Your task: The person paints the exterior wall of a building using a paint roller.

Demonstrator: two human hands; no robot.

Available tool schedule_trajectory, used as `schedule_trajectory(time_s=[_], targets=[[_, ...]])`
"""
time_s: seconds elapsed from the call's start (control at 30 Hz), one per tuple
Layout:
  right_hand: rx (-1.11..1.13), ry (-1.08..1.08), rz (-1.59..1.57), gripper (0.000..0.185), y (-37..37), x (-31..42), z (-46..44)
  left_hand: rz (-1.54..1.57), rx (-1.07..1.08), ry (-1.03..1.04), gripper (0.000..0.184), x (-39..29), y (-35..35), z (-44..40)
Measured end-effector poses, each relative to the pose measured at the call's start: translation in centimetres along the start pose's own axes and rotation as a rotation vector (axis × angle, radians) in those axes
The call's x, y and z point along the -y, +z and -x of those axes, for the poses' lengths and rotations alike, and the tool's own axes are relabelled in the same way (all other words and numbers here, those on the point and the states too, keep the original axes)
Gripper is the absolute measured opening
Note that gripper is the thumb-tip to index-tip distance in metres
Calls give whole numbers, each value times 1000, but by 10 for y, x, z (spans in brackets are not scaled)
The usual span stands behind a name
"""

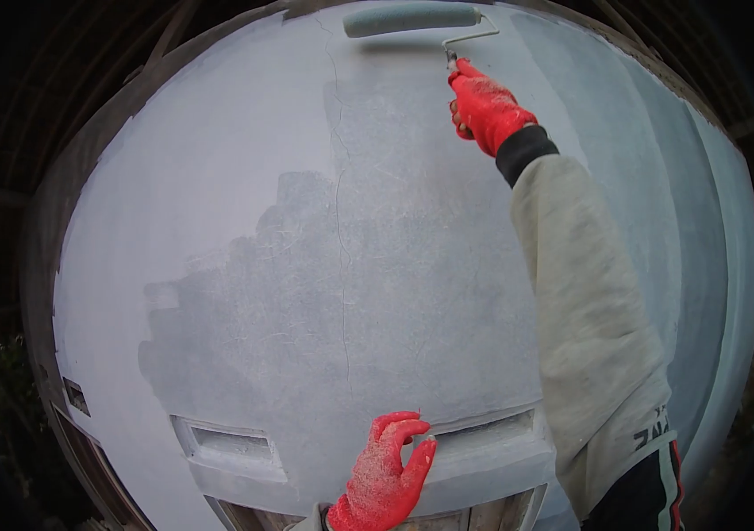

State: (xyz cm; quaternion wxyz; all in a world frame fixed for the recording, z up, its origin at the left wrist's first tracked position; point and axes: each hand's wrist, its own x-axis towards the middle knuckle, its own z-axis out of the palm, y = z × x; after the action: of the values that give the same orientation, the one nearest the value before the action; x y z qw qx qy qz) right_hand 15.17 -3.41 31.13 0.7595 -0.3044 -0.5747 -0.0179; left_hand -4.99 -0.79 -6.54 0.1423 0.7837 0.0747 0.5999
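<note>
My right hand point(492, 111), in a red glove, is raised high with its fingers wrapped round the handle of a paint roller point(412, 19). The roller's pale blue-grey sleeve lies level near the top of the wall point(430, 203), with a shadow under it. Low in the view is my left hand point(381, 473), in a dusty red glove, its thumb and curved fingers apart and nothing seen in its grasp. It is in front of the wall, beside a recessed slot point(483, 431); whether it touches the wall I cannot tell.
A thin crack point(340, 221) runs down the wall between lighter and darker grey patches. Another recessed slot point(231, 445) is at lower left, above a wooden-framed opening point(257, 516). Dark roof timbers point(173, 31) show at the upper edges.
</note>
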Motion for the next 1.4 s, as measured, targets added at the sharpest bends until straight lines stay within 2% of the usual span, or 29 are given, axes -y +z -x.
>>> schedule_trajectory(time_s=[0.1,0.2,0.33,0.47,0.5,0.53,0.6,0.63,0.73,0.87,0.97,1.1,1.2,1.27,1.4], targets=[[-90,16,68,29,-8,20,-27,-21,-20,27,22,-3,0,-1],[-48,41,58,33,-15,16,-30,-4,-24,20,22,2,0,-1],[14,71,85,30,-28,-8,12,4,1,24,23,9,1,-1],[-46,111,402,39,-47,-40,79,58,16,45,24,18,4,1],[-54,225,361,38,-49,-32,85,69,13,43,24,19,6,1],[-53,228,370,38,-47,-31,79,75,39,28,24,19,8,-1],[22,158,291,35,-41,-23,53,74,69,7,23,19,14,-5],[71,50,234,35,-35,-22,37,80,69,18,23,19,17,-7],[31,90,-23,27,-2,-16,9,97,57,23,23,22,24,-6],[-16,94,3,25,13,-16,49,42,63,82,24,23,12,1],[24,17,63,24,24,-34,52,5,38,43,24,16,0,3],[9,11,96,26,57,-21,56,37,-8,-58,25,7,-11,7],[159,284,85,39,63,-23,54,40,1,-19,26,9,-19,13],[95,24,287,34,62,-52,74,28,14,-32,26,8,-25,19],[97,-81,471,42,25,-116,156,36,-22,-64,26,10,-39,33]])
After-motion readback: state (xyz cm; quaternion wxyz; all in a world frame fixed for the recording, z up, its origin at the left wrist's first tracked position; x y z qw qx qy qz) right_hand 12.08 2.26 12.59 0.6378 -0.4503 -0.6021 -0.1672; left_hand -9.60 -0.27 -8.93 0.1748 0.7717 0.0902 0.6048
